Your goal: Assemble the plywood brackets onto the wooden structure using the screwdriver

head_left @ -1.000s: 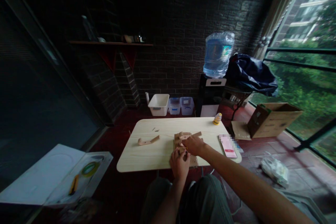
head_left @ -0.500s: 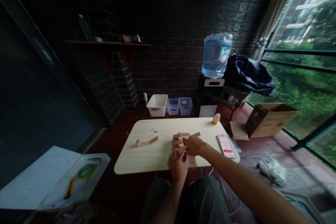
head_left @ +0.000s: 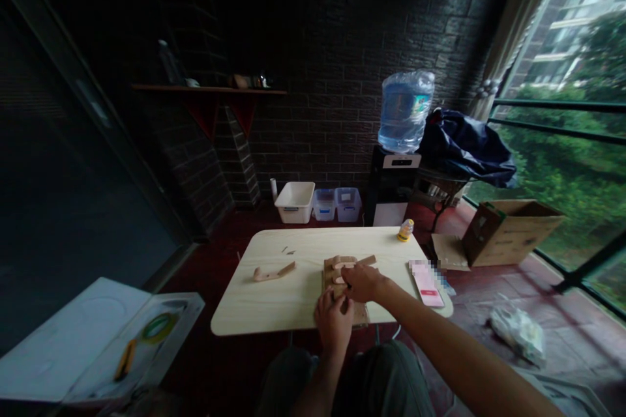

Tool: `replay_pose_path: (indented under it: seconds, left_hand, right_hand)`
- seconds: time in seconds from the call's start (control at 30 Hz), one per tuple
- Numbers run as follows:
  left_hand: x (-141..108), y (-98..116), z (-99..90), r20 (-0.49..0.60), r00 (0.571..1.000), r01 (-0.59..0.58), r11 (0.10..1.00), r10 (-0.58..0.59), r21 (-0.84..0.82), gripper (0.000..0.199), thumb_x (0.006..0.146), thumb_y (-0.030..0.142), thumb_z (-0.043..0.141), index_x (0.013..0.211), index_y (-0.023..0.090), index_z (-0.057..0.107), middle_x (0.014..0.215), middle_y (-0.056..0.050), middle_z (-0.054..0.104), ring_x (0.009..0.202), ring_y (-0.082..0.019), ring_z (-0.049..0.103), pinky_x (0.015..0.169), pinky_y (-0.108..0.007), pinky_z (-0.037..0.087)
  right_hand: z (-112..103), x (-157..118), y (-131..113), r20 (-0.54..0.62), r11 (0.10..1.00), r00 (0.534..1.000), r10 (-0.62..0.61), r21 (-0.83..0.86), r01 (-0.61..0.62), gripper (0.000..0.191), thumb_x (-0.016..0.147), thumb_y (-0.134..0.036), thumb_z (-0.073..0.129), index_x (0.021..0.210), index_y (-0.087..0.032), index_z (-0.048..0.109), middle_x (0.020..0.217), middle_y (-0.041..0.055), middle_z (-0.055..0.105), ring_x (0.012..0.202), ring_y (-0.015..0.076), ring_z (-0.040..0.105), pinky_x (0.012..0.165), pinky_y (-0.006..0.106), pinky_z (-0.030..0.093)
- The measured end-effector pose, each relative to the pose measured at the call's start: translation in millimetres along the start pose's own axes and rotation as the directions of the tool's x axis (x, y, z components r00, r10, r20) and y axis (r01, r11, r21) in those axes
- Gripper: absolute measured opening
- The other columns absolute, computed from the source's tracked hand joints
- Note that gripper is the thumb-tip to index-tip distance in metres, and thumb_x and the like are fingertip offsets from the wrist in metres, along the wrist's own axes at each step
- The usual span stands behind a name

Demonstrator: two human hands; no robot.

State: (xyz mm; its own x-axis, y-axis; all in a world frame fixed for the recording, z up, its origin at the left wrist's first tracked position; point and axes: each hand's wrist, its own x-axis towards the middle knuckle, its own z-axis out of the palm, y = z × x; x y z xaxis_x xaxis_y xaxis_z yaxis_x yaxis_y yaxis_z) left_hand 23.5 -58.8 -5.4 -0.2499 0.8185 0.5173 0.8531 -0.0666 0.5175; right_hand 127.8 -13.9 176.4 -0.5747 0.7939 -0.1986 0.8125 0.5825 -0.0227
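Observation:
A wooden assembly [head_left: 328, 272] with rounded, hook-like pieces lies on the pale table near its front edge. My left hand [head_left: 334, 320] grips its near part, fingers curled over the wood. Just above and to the right, my right hand [head_left: 364, 281] is closed with its fingertips down at the assembly, close to my left fingers. Whatever it pinches is too small and covered to make out. A flat wooden strip [head_left: 366, 260] sticks out behind my right hand. To the left lies a separate hooked wooden piece [head_left: 274, 272], apart from both hands.
On the table [head_left: 235, 313] are small dark bits [head_left: 291, 252], a yellow-based clear bottle [head_left: 405, 230] and a phone [head_left: 426, 283] at the right edge. An open white case [head_left: 166, 332] stands at left. Plastic bins [head_left: 296, 202], a water dispenser [head_left: 391, 176] and a cardboard box [head_left: 508, 234] are beyond.
The whole view has shifted slightly, so the scene sits a little lower. Both hands stay at the wooden assembly, with only a small shift of the right fingers.

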Motion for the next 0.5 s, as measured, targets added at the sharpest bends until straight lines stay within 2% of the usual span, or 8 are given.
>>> replay_pose_path:
  seconds: [0.13, 0.27, 0.5]
  left_hand:
    - [0.9, -0.2, 0.0, 0.004, 1.000, 0.000, 1.000, 0.000, -0.015, 0.018, 0.086, 0.027, 0.066, 0.095, 0.030, 0.081, 0.122, -0.009, 0.070, 0.117, -0.028, 0.061, 0.099, -0.043, 0.049]
    - [1.0, -0.9, 1.9, -0.008, 1.000, -0.008, 1.000, 0.007, -0.029, 0.019, 0.087, 0.029, 0.065, 0.098, 0.031, 0.081, 0.121, -0.009, 0.070, 0.117, -0.028, 0.061, 0.098, -0.044, 0.049]
    - [1.5, 2.2, 0.9, -0.003, 1.000, 0.015, 1.000, -0.015, -0.020, 0.016, 0.088, 0.031, 0.066, 0.093, 0.029, 0.081, 0.119, -0.010, 0.071, 0.118, -0.028, 0.060, 0.101, -0.045, 0.048]
  right_hand:
    - [-4.2, -1.1, -0.2, 0.025, 0.995, 0.995, -0.093, -0.022, 0.094, 0.028, 0.093, -0.023, 0.057, 0.113, -0.012, 0.071, 0.114, 0.0210, 0.075, 0.106, 0.0354, 0.072, 0.084, 0.045, 0.058]
    - [-3.4, 3.3, -0.8, 0.034, 0.997, 0.999, -0.037, -0.071, 0.040, 0.026, 0.091, -0.023, 0.063, 0.111, -0.011, 0.073, 0.110, 0.0228, 0.075, 0.104, 0.0360, 0.072, 0.082, 0.045, 0.058]
    - [4.3, 10.5, 1.2, 0.022, 0.997, 0.997, 0.069, -0.038, -0.068, 0.036, 0.094, -0.033, 0.060, 0.120, -0.009, 0.069, 0.115, 0.0256, 0.073, 0.105, 0.0353, 0.072, 0.081, 0.047, 0.059]
